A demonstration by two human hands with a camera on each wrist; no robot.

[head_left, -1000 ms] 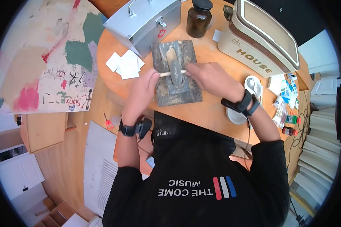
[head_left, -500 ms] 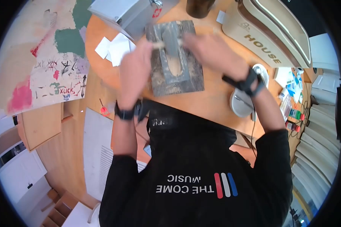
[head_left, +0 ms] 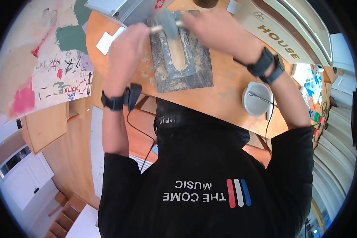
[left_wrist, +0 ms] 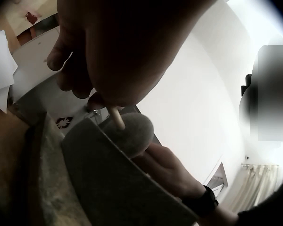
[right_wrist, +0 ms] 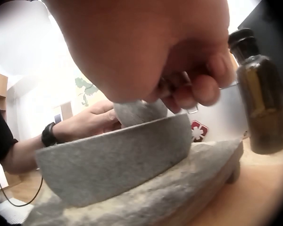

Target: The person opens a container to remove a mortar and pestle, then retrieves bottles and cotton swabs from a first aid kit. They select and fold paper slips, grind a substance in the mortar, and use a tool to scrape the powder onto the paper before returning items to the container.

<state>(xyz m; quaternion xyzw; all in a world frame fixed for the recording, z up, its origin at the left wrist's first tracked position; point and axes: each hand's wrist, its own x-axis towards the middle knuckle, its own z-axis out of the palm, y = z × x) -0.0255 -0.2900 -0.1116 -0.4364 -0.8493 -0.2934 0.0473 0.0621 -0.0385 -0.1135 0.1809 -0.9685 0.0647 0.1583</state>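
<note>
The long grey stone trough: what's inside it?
Along the near part of the stone trough shows a pale tan surface; powder or bare bottom, I can't tell. The stone wheel stands in the far part, hiding whatever lies directly beneath it.

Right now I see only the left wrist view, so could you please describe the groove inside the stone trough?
Observer: The groove shows pale tan between the stone grinding wheel and the near end of the stone trough.
Operator: Thank you; is there anything glass nearby?
Observer: Yes, a brown glass bottle with a dark cap stands on the table.
Operator: And is anything to the right of the stone trough?
Observer: Yes, a white bowl with a slim utensil resting in it.
</note>
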